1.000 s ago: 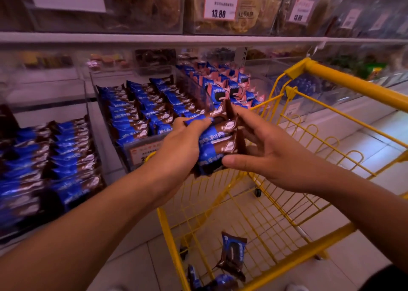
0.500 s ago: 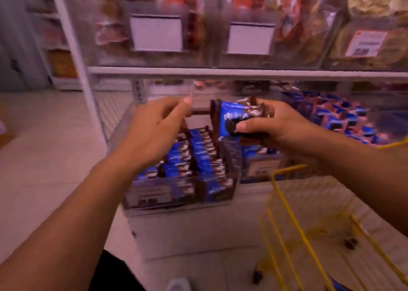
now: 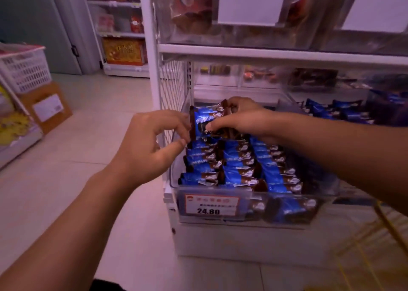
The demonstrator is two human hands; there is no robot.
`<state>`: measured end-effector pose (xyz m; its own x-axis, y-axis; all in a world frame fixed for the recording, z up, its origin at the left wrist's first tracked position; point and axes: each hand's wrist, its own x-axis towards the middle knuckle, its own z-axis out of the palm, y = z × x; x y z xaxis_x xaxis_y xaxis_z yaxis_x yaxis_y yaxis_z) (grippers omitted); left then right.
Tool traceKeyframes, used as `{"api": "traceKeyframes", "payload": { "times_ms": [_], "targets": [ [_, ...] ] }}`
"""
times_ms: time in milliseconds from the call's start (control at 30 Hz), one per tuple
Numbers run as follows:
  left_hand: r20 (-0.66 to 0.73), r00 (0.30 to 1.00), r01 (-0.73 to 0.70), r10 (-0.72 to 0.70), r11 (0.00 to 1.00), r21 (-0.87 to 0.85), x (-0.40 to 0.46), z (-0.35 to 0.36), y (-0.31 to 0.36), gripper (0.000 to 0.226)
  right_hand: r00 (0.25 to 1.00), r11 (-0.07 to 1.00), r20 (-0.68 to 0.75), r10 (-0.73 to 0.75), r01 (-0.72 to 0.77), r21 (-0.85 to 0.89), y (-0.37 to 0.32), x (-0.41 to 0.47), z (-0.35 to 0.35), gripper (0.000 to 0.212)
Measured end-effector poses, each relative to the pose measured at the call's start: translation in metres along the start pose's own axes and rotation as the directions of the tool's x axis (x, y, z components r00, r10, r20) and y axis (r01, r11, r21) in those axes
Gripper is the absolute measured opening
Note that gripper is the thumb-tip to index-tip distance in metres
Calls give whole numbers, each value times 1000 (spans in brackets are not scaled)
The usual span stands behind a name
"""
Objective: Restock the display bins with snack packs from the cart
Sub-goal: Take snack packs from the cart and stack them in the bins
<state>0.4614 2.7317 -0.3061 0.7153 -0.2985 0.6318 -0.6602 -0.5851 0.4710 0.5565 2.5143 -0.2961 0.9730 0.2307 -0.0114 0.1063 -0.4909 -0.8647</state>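
Note:
My right hand [image 3: 240, 118] grips a small stack of blue-and-brown snack packs [image 3: 206, 119] over the back of a clear display bin [image 3: 320, 211]. The bin holds three rows of the same packs [image 3: 240, 160] and carries a price tag reading 24.80 [image 3: 212, 204]. My left hand [image 3: 152, 145] hovers just left of the held stack with fingers loosely curled and holds nothing; its fingertips are near the stack's left edge. The yellow cart [image 3: 384, 224] shows only as a blurred edge at the lower right.
A white shelf post [image 3: 148, 48] and a mesh side panel [image 3: 172, 96] stand left of the bin. A neighbouring bin of blue packs [image 3: 335, 112] sits to the right. A cardboard box [image 3: 46, 107] and a white basket [image 3: 24, 70] stand on the floor at left.
The view swung left from the cart to the leftmost bin. My right hand carried the stack down over that bin's back. My left hand let go of the stack and hovers beside it.

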Motion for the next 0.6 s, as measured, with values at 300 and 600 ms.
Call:
{"api": "traceKeyframes", "payload": {
  "times_ms": [300, 600],
  "targets": [
    [12, 998, -67, 68, 997, -36, -2, 3, -7, 21, 972, 910, -3, -234, 218, -352, 12, 23, 21, 74],
    [52, 996, -73, 74, 997, -29, 2, 7, -3, 11, 903, 139, 415, -110, 427, -893, -10, 36, 16, 88]
  ]
}}
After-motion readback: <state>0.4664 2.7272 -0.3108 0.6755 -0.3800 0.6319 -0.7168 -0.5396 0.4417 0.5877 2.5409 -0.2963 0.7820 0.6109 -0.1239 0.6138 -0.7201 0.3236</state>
